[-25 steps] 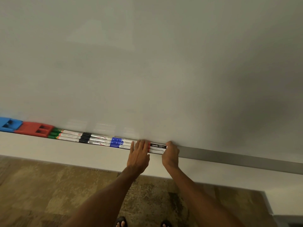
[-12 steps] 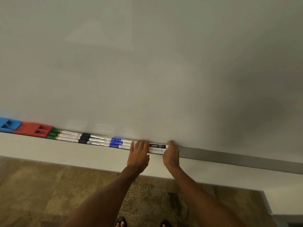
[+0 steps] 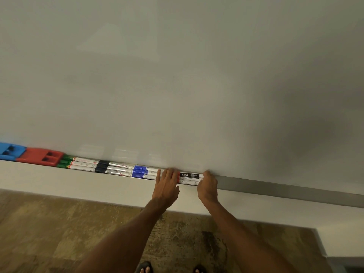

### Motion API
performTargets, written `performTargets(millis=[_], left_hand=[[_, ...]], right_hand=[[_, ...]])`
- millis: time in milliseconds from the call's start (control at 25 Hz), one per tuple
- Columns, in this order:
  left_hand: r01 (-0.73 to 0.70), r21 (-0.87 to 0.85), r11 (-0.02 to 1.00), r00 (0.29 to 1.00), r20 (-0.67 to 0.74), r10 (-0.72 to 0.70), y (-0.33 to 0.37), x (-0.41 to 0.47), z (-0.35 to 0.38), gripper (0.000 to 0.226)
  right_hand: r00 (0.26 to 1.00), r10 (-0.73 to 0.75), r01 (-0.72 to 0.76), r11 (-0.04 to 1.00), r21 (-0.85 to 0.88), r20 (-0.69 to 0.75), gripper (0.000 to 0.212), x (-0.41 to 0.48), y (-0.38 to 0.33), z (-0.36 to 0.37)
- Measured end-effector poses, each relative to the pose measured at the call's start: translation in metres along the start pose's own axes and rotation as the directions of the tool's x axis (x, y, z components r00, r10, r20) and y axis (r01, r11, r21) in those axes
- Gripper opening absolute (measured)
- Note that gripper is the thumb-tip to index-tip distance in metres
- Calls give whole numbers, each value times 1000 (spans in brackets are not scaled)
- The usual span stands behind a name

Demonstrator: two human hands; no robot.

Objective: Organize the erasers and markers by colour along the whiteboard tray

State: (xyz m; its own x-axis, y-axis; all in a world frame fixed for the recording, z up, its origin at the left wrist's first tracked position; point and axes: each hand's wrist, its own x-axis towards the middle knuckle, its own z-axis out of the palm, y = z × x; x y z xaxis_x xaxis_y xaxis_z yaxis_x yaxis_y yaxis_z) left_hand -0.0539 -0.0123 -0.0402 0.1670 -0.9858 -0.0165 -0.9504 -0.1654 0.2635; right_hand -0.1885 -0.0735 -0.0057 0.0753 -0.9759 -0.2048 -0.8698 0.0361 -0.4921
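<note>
Head view: the whiteboard tray (image 3: 275,189) runs from 9 o'clock down toward 3 o'clock under the whiteboard (image 3: 177,75). At the far 9 o'clock end sits the blue eraser (image 3: 9,151), touching the red eraser (image 3: 40,156) just beside it. Next along come the green markers (image 3: 78,163), then the black markers (image 3: 114,168), then the blue markers (image 3: 145,172), laid end to end in stacked rows with no gaps. The red markers (image 3: 190,178) lie last in the row, near the frame's centre, with a black "camlin" label facing up on the rear one.

The left hand (image 3: 166,187) lies flat, its fingers (image 3: 170,173) straight and close together over the cap end of the red markers, holding nothing. The right hand (image 3: 207,187) is curled at the other end of those markers, its fingers hooked over the tray edge against the marker ends; whether it actually grips one cannot be told. Beyond the right hand, toward 3 o'clock, the tray is bare grey metal. Sandalled feet (image 3: 144,267) show at 6 o'clock on the mottled brown floor (image 3: 59,233).
</note>
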Motion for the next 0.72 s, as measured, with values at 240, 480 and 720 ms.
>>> performTargets(millis=[240, 480, 720], left_hand=[[-2, 3, 1000, 1000, 5, 2, 1, 0, -1, 54], [-8, -8, 1000, 1000, -4, 8, 0, 0, -4, 55], [-30, -21, 999, 999, -17, 30, 1, 0, -8, 50]], right_hand=[[1000, 3, -3, 1000, -10, 18, 23, 0, 3, 0], [1000, 9, -9, 1000, 10, 2, 24, 0, 2, -1], [996, -61, 54, 991, -120, -62, 26, -6, 4, -4]])
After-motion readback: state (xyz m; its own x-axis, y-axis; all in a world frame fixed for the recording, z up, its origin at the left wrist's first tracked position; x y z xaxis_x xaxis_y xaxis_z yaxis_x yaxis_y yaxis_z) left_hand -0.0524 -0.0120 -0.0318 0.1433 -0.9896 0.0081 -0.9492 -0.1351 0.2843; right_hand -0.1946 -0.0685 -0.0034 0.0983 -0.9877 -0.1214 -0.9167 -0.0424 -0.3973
